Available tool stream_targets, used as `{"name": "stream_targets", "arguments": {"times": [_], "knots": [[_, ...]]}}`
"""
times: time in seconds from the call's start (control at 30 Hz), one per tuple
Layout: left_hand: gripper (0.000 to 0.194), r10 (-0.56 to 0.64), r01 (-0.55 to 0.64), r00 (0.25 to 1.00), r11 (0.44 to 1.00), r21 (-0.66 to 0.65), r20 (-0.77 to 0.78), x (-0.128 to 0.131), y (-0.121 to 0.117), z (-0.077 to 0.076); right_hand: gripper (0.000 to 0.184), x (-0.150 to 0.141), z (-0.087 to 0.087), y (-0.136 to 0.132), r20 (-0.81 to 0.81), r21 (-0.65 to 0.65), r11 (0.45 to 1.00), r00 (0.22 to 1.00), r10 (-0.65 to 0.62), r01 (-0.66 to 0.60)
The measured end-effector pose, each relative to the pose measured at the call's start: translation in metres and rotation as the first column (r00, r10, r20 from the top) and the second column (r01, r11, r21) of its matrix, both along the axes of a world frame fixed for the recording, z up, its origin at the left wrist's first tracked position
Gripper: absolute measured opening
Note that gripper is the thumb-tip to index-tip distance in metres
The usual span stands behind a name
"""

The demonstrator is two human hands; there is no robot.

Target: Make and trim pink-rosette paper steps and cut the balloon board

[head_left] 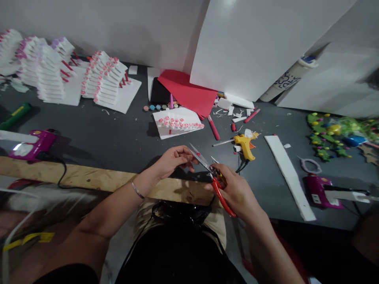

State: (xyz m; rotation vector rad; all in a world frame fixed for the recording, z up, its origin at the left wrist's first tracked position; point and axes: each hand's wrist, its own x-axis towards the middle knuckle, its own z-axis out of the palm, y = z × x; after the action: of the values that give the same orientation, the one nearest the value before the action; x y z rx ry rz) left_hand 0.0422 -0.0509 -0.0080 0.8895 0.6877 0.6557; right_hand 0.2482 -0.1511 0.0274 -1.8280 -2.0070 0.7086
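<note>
My right hand [234, 191] is closed round the red handles of a pair of scissors [211, 170], whose blades are spread apart and point up-left. My left hand [174, 159] is pinched at the blades, its fingertips holding a tiny red piece [197, 154] that is too small to name. Both hands hover over the front edge of the dark grey table [124, 138], above a wooden plank [89, 178]. A black bag [177, 213] lies in my lap below them.
A yellow glue gun [246, 144] lies just beyond my right hand. A white card with pink rosettes [177, 123] and a red sheet [189, 93] sit behind. Stacks of white decorated cards [103, 79] stand far left. Purple devices [33, 144] [320, 191] flank me; a white foam strip [289, 173] lies right.
</note>
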Motion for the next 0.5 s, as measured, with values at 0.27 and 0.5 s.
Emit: {"name": "stream_targets", "arguments": {"times": [0.27,0.5], "knots": [[0.022,-0.026,0.026,1.000,1.000,-0.003,0.015,0.001,0.000,-0.002,0.037,-0.003,-0.008,-0.004,0.010,0.030,1.000,1.000,-0.010,0.010],[0.021,-0.054,0.054,0.999,0.998,-0.027,-0.007,0.002,-0.001,-0.001,0.039,-0.001,-0.019,-0.011,-0.043,0.078,0.995,0.998,-0.054,0.058]]}}
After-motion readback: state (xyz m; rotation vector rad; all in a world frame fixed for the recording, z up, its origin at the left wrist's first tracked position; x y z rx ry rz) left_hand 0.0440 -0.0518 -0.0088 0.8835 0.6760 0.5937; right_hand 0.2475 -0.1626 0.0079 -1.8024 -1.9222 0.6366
